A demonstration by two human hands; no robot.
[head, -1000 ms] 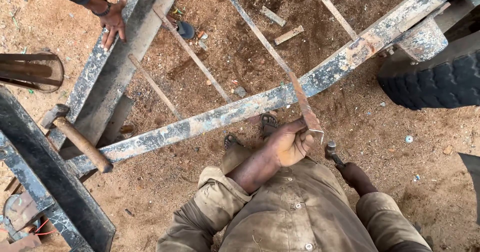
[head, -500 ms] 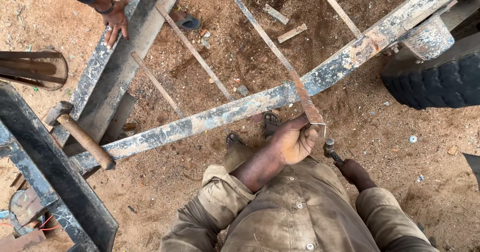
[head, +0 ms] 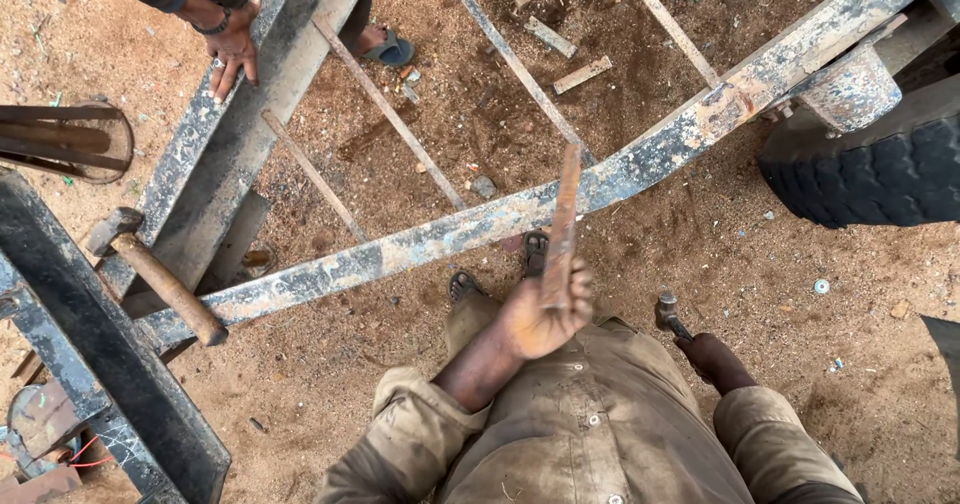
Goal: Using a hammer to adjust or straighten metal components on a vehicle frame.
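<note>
flat bar gripped low, hammer hanging close

head view: the left hand (head: pixel 545 314) is closed tight around the lower end of a rusty flat bar (head: pixel 562 226), which stands upright over the near edge of the long painted beam (head: pixel 420 246). held so low, it could twist or slip. the right hand (head: pixel 715 356) is wrapped around a hammer (head: pixel 668 314); a loose swing might strike fingers.

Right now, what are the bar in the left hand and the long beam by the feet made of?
Bar: looks like steel, flat, rust-brown and unpainted, held in the left hand. Beam: probably steel too, with worn grey paint, black patches and rust spots.
</note>
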